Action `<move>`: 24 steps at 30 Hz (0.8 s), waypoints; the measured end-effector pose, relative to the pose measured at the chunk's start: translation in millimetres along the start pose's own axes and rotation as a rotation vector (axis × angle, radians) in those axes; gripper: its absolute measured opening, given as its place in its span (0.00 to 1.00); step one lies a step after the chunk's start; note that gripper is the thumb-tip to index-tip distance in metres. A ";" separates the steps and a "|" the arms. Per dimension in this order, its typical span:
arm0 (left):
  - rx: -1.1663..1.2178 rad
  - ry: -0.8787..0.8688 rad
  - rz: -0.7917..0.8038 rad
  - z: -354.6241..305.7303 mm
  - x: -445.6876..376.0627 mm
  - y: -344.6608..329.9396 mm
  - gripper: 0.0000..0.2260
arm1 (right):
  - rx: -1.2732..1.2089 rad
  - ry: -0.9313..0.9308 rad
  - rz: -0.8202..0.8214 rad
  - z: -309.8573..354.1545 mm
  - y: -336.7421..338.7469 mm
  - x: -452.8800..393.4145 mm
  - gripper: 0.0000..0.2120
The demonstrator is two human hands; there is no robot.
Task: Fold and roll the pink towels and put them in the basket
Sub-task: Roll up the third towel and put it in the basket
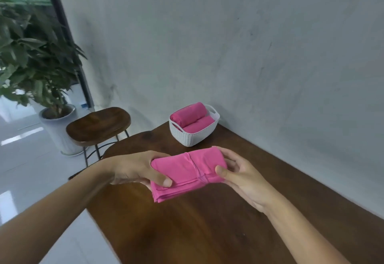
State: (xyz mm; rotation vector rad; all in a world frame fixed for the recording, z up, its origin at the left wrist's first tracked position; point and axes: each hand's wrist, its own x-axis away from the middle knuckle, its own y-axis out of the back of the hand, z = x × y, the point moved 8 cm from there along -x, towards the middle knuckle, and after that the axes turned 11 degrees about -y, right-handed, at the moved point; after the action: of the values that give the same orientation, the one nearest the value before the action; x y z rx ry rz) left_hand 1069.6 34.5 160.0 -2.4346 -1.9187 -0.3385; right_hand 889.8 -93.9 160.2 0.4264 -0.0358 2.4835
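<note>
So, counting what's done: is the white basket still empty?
No, the basket already holds two rolled pink towels, lying side by side.

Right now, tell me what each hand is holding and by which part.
Both hold one pink towel, folded and partly rolled, above the table. The left hand grips its left end; the right hand pinches its right end.

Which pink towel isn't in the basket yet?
The rolled pink towel held by both hands above the table; the other two rolls lie in the white basket.
</note>
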 end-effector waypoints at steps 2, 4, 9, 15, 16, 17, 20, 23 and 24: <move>0.019 -0.012 0.123 -3.1 -14.2 12.9 0.23 | -0.109 0.001 -0.003 5.3 -1.8 -11.4 0.37; 0.045 -0.034 0.173 -4.3 -28.8 29.4 0.23 | -0.218 0.014 -0.052 11.7 -2.8 -24.0 0.29; 0.083 -0.089 0.056 -2.5 -70.6 78.9 0.22 | -0.326 0.012 -0.312 17.9 5.2 -55.4 0.23; -0.167 -0.242 -0.349 -18.0 -123.6 142.4 0.28 | -0.330 -0.064 -0.571 1.0 12.8 -68.2 0.17; -0.298 -0.265 -0.417 -22.1 -132.7 151.7 0.31 | -0.327 -0.071 -0.599 -1.7 12.1 -67.5 0.15; -0.456 -0.281 -0.468 -25.8 -142.3 158.8 0.34 | -0.320 -0.078 -0.625 -3.6 10.7 -66.6 0.15; -0.881 -0.372 -0.521 -30.4 -171.3 157.8 0.38 | -0.299 -0.100 -0.687 -8.9 4.9 -61.3 0.14; -1.179 -0.394 -0.465 -16.6 -194.4 139.5 0.36 | -0.268 -0.124 -0.734 -12.0 -0.7 -52.4 0.13; -1.242 -0.366 -0.424 -8.2 -199.7 133.4 0.37 | -0.258 -0.128 -0.750 -13.0 -1.3 -48.6 0.12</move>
State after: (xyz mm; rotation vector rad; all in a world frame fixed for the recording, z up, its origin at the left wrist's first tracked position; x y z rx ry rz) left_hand 1153.0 -190.5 146.6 -2.6876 -3.0000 -1.6198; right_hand 923.7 -118.9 132.7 0.3949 -0.2065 1.6857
